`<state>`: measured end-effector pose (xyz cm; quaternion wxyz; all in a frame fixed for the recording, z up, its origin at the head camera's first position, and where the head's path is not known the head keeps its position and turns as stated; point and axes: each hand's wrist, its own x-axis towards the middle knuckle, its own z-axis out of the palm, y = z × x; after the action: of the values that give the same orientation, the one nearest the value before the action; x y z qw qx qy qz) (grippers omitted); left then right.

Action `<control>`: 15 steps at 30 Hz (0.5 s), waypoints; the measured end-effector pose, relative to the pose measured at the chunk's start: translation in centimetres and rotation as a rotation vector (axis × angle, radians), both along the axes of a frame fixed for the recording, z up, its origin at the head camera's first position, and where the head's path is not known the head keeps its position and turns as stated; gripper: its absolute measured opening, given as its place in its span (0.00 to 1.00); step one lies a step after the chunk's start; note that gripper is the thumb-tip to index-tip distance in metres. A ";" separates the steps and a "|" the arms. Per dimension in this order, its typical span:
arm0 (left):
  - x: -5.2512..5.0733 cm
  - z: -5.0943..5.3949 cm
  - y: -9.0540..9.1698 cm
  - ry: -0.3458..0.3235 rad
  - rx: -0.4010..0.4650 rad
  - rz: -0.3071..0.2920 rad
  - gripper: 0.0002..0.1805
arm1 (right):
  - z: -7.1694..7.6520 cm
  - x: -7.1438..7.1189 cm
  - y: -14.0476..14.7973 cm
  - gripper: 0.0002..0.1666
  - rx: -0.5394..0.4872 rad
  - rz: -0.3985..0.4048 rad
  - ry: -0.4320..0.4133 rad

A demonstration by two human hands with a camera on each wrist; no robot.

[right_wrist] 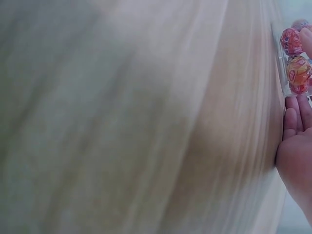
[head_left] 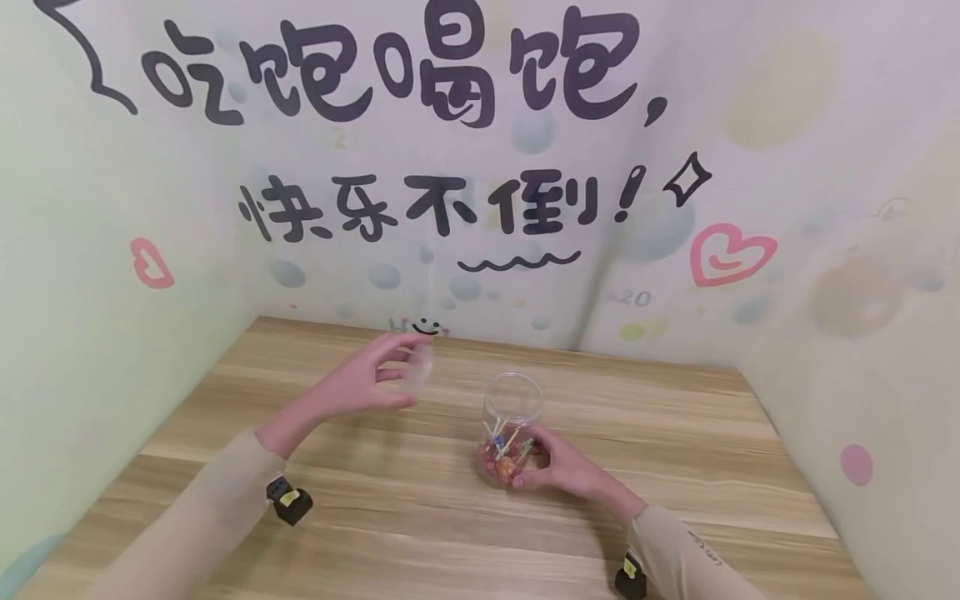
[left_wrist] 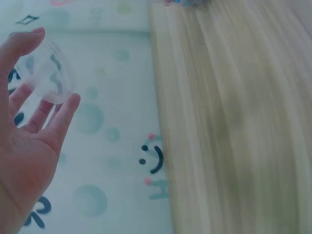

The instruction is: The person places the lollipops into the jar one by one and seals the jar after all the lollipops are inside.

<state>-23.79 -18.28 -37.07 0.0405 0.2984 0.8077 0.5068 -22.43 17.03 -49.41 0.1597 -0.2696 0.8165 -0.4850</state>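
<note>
A clear round plastic lid (head_left: pixel 422 368) is pinched by the rim in my left hand (head_left: pixel 367 379), raised to the left of the jar. The left wrist view shows the lid (left_wrist: pixel 53 73) between thumb and fingertips. Upright on the table stands a clear plastic jar (head_left: pixel 512 412) with its round mouth uncovered. Several wrapped lollipops (head_left: pixel 504 462) lie in its lower part, some sticks pointing up. My right hand (head_left: pixel 562 468) holds the jar low on its right side. Wrapped lollipop heads (right_wrist: pixel 298 70) show through the jar wall in the right wrist view, partly behind the thumb.
The wood-grain table (head_left: pixel 405 517) carries the jar and reaches back to a pale printed wall (head_left: pixel 345 283). More pale walls rise along its left and right sides. A black wrist device (head_left: pixel 291 504) sits at the left cuff, another (head_left: pixel 631 577) at the right.
</note>
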 end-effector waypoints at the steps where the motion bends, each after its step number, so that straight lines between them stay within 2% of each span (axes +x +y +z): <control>1: -0.1 0.4 0.3 0.020 -0.028 -0.004 0.45 | 0.0 0.0 -0.1 0.47 0.002 0.003 0.004; 6: -0.6 2.4 1.7 0.123 -0.193 -0.004 0.46 | 0.1 0.1 -0.5 0.50 0.001 0.015 0.011; 9: -0.9 3.5 2.6 0.155 -0.237 -0.014 0.46 | 0.0 0.2 -0.5 0.52 -0.010 0.021 0.010; 15: -1.0 4.9 4.1 0.212 -0.304 -0.056 0.45 | -0.2 0.1 -0.3 0.51 -0.008 0.013 0.032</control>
<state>-24.75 -14.16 -32.19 0.0139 0.3630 0.8661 0.3435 -22.33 16.70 -49.63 0.1486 -0.2830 0.8153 -0.4827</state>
